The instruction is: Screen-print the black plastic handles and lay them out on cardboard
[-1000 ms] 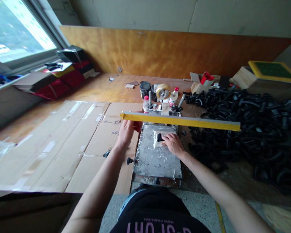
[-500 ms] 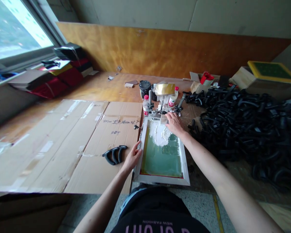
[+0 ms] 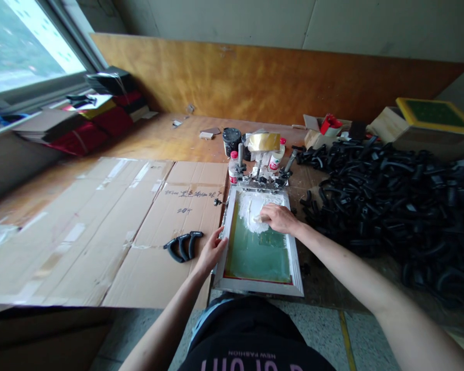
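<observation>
A screen-printing frame (image 3: 259, 288) with pale metal sides and a green mesh (image 3: 257, 260) lies in front of me. White ink (image 3: 248, 208) is smeared thickly over the upper part of the mesh. My right hand (image 3: 280, 218) is closed round a small squeegee (image 3: 260, 219), whose edge is down in the ink; the fingers hide most of it. At the left side of the frame, my left hand (image 3: 212, 251) grips the rail, its fingertips partly hidden. A metal hinge clamp (image 3: 261, 180) holds the frame's far end.
Black curved plastic parts (image 3: 379, 201) lie heaped on the right. Three joined black handles (image 3: 183, 246) rest on the flat cardboard (image 3: 147, 278) at left. Bottles (image 3: 233, 167), a black tub (image 3: 231, 140) and a gold tape roll (image 3: 263, 141) stand behind the clamp.
My right hand has come toward me with the squeegee, from the frame's far end into the white ink. The left hand stays on the frame's side.
</observation>
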{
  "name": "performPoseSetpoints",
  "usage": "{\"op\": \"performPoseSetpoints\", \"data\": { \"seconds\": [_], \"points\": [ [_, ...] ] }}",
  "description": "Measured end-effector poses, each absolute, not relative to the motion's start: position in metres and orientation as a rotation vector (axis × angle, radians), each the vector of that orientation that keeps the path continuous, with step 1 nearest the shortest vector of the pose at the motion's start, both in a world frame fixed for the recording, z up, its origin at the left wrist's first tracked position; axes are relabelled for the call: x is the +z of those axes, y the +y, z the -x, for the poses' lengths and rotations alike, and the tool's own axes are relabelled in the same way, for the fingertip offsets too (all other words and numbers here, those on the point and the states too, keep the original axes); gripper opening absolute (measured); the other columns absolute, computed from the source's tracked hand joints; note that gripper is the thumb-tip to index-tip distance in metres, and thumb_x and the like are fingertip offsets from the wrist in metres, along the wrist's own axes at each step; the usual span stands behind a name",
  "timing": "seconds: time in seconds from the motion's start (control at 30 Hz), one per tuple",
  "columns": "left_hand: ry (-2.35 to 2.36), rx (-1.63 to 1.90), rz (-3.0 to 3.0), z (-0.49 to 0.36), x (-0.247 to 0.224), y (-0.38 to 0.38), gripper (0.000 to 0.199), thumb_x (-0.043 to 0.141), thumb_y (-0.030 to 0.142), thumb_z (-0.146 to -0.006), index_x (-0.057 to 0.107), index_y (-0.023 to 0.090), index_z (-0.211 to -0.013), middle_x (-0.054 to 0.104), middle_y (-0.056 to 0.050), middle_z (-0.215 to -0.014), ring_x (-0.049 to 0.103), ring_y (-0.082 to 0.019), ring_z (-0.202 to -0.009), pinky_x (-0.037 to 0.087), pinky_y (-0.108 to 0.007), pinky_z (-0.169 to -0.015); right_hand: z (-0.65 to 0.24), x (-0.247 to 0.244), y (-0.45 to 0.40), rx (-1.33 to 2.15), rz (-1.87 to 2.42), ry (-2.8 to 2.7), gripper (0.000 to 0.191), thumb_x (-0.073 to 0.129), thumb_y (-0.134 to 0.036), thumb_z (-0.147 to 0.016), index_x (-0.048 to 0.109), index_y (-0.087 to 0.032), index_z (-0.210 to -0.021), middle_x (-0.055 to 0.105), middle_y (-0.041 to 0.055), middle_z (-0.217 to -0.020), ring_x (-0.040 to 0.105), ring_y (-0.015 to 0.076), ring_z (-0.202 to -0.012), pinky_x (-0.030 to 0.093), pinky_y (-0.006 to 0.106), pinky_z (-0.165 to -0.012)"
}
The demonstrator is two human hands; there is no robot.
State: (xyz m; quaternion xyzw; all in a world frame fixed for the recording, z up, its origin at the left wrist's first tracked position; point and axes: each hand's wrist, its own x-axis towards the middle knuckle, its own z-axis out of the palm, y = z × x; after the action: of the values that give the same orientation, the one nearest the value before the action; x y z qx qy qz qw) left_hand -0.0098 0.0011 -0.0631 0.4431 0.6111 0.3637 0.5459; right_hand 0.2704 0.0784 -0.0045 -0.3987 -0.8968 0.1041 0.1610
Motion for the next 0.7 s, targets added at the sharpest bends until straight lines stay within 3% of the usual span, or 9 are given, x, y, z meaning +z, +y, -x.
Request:
{"op": "performPoseSetpoints", "data": {
  "seconds": [0.13,0.3,0.4,0.5,0.6,0.7],
  "points": [
    [1.414,0.873,-1.005,0.009,-0.057,0.001,0.071,0.068,0.052,-0.074,0.053,0.020,-0.136,0.070,-0.003,-0.080,0.063,-0.016,-0.066,0.046,-0.023,-0.058,-0.267,-0.020,0.069,0.195,1.120,-2.481,0.026,0.052,-0.002,-0.081,0.067,-0.018,-0.094,0.066,0.0083,-0.094,0.056,0.0233,-0.100,0.045,0.034,-0.085],
    [1.396,0.857,-1.021,0.010,-0.042,0.001,0.070,0.067,0.051,-0.075,0.052,0.021,-0.136,0.066,0.000,-0.074,0.058,-0.013,-0.059,0.041,-0.020,-0.051,-0.265,-0.009,0.083,0.263,1.189,-2.431,0.014,0.063,-0.017,-0.085,0.068,-0.022,-0.096,0.069,0.0043,-0.093,0.061,0.0206,-0.090,0.047,0.031,-0.080],
    [1.359,0.822,-1.020,0.012,-0.015,0.001,0.073,0.068,0.051,-0.075,0.047,0.025,-0.140,0.065,0.002,-0.073,0.055,-0.012,-0.056,0.037,-0.019,-0.048,-0.261,0.009,0.122,0.207,1.416,-2.267,0.038,0.070,-0.025,-0.081,0.064,-0.026,-0.119,0.070,0.0044,-0.102,0.063,0.0216,-0.089,0.048,0.031,-0.077],
    [1.324,0.862,-1.018,0.012,0.021,0.006,0.060,0.066,0.055,-0.076,0.059,0.025,-0.127,0.064,0.001,-0.075,0.055,-0.013,-0.060,0.039,-0.021,-0.049,-0.276,0.023,0.156,0.120,1.604,-2.104,0.059,0.070,-0.026,-0.081,0.051,-0.029,-0.137,0.070,0.0050,-0.102,0.064,0.0223,-0.085,0.048,0.032,-0.076],
    [1.267,1.003,-1.076,0.008,0.052,0.019,0.045,0.060,0.060,-0.079,0.068,0.021,-0.100,0.062,0.000,-0.077,0.055,-0.013,-0.063,0.042,-0.022,-0.052,-0.319,0.022,0.166,0.061,1.707,-1.869,0.052,0.061,-0.029,-0.086,0.051,-0.026,-0.137,0.071,0.0062,-0.099,0.064,0.0222,-0.084,0.048,0.034,-0.078],
    [1.126,1.230,-1.133,-0.003,0.070,0.042,0.042,0.058,0.059,-0.081,0.065,0.021,-0.097,0.064,-0.002,-0.091,0.059,-0.015,-0.075,0.048,-0.024,-0.061,-0.360,0.000,0.148,0.137,1.838,-1.663,0.034,0.051,-0.029,-0.089,0.062,-0.017,-0.120,0.070,0.0090,-0.092,0.063,0.0229,-0.081,0.049,0.036,-0.077]
  ]
}}
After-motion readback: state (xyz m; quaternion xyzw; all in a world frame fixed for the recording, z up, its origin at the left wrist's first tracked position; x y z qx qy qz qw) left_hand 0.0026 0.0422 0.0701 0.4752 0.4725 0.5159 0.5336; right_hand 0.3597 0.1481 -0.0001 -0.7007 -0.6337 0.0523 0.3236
